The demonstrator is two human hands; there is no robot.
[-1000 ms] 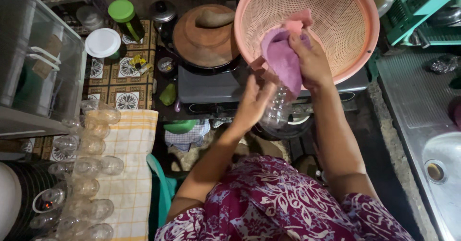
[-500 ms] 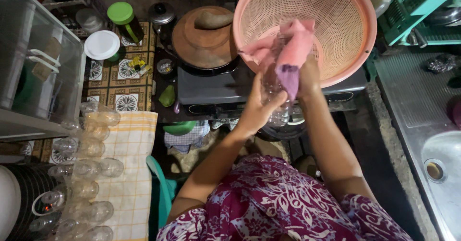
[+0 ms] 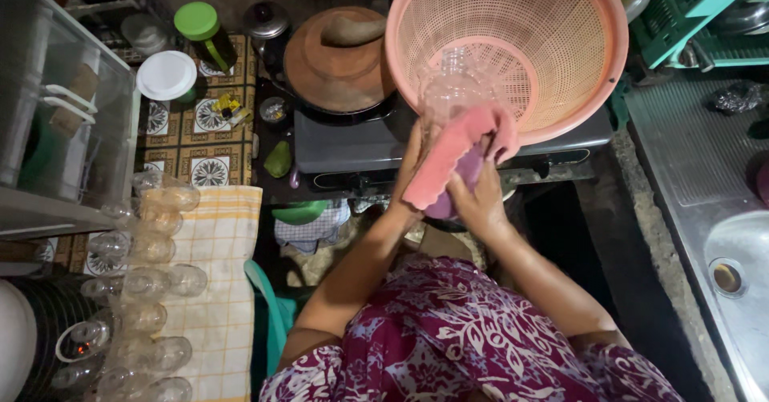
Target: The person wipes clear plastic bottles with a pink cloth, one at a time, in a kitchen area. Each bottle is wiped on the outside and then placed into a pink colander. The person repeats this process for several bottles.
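Observation:
I hold a clear glass jar (image 3: 452, 90) up in front of a large pink mesh basket (image 3: 561, 42). My left hand (image 3: 410, 158) grips the jar's side. A pink and purple cloth (image 3: 452, 158) is wrapped around the jar's lower part, and my right hand (image 3: 479, 202) presses that cloth against the glass from below. The jar's base is hidden under the cloth.
Several clear glasses (image 3: 148, 282) lie on a yellow checked towel (image 3: 216, 290) at the left. A brown lidded pot (image 3: 336, 58) sits on a dark stove (image 3: 352, 142). A steel sink (image 3: 729, 242) is at the right, a green-lidded jar (image 3: 204, 30) at the back left, and green crates (image 3: 689, 10) at the top right.
The jar has come up out of the cloth and its top now shows against the basket. The cloth and my right hand have slid down to its lower part.

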